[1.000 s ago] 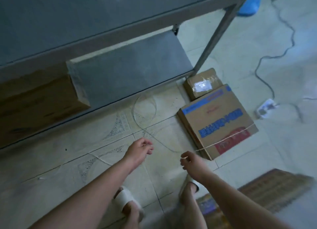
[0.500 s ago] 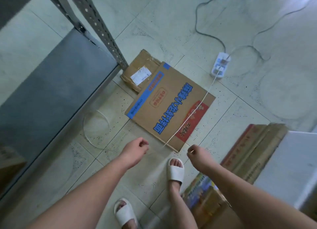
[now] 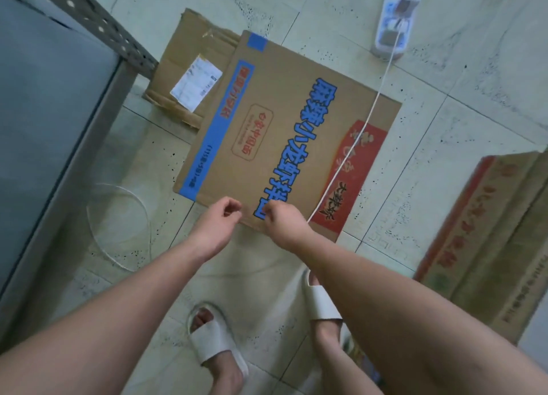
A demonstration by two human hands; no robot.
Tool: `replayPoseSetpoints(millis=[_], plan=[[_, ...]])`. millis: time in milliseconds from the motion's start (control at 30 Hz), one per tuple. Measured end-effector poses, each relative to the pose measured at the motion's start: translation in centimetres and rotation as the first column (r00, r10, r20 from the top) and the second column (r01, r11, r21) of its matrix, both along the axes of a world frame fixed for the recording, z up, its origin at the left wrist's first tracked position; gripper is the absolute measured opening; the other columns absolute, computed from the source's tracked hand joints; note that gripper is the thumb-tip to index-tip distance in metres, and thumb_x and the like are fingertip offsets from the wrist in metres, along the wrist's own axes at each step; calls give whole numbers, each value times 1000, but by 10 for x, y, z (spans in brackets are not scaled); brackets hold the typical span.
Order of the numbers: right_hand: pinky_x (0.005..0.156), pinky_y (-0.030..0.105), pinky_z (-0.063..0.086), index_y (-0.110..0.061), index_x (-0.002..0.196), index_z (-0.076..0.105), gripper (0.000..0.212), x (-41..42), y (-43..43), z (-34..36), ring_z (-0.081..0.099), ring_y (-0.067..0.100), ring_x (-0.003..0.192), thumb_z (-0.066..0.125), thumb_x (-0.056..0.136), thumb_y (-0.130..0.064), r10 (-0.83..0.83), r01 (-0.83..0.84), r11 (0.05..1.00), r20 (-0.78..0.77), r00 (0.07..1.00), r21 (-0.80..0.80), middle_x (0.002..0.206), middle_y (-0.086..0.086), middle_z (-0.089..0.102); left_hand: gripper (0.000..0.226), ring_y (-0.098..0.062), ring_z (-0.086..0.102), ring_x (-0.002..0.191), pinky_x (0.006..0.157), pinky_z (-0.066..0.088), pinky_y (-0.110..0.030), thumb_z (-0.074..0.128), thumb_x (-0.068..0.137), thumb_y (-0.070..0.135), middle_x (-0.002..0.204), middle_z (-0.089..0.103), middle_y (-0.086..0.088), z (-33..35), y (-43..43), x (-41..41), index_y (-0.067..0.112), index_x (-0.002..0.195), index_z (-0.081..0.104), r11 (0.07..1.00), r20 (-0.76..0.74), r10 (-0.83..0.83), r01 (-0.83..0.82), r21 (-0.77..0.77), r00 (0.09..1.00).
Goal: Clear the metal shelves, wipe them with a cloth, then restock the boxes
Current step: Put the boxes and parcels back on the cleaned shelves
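The grey metal shelf [image 3: 44, 113] fills the left side, with its perforated upright post [image 3: 98, 24] running to the floor. A flat cardboard box with blue lettering [image 3: 267, 134] lies on the tiles, and a smaller labelled box [image 3: 184, 80] is partly under it. My right hand [image 3: 281, 221] pinches a thin white cord [image 3: 364, 128] stretched across the flat box. Close beside it, my left hand [image 3: 219, 219] has its fingers curled in a pinch; the cord between the hands is too thin to make out. A slack loop of cord [image 3: 118, 214] lies by the shelf.
The cord runs to a white power strip [image 3: 393, 21] at the top right. Stacked red-printed cardboard boxes [image 3: 489, 231] stand on the right. My feet in white slippers [image 3: 213, 344] are on the tiled floor below my hands.
My hands have come close together above the near edge of the flat box. The view has tilted further down and moved closer to the floor.
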State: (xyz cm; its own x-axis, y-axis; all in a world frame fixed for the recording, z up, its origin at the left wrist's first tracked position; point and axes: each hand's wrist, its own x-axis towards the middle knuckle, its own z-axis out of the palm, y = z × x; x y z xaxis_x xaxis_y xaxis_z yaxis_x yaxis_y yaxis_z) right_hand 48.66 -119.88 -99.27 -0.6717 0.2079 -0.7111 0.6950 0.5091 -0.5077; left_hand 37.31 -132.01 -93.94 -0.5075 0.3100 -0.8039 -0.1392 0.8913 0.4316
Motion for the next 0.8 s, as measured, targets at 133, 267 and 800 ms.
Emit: replayPoseSetpoints(millis=[133, 267, 800], plan=[[72, 35, 47, -18, 103, 58, 14, 45, 21, -15, 64, 32, 93, 47, 100, -27, 365, -353, 923, -57, 929, 154, 102, 4, 66, 13, -19, 60, 102, 92, 45, -29, 57, 100, 13, 109, 66, 1, -22, -16, -17, 18, 110, 64, 999, -86, 21, -25, -44, 996], [69, 32, 48, -20, 102, 55, 17, 120, 52, -15, 64, 28, 88, 43, 101, -31, 279, -326, 923, 226, 933, 204, 102, 2, 67, 14, -23, 63, 107, 100, 48, -37, 59, 97, 11, 110, 67, -1, -28, -24, -22, 21, 106, 63, 998, -97, 16, -21, -59, 995], [98, 50, 54, -18, 135, 44, 59, 94, 30, -33, 65, 21, 100, 75, 86, -33, -954, 980, 149, 242, 177, -129, 118, 2, 65, 79, -32, 57, 117, 100, 50, -51, 70, 72, 46, 135, 54, -9, -60, -27, -103, 14, 140, 47, 968, -271, 73, -134, -213, 960]])
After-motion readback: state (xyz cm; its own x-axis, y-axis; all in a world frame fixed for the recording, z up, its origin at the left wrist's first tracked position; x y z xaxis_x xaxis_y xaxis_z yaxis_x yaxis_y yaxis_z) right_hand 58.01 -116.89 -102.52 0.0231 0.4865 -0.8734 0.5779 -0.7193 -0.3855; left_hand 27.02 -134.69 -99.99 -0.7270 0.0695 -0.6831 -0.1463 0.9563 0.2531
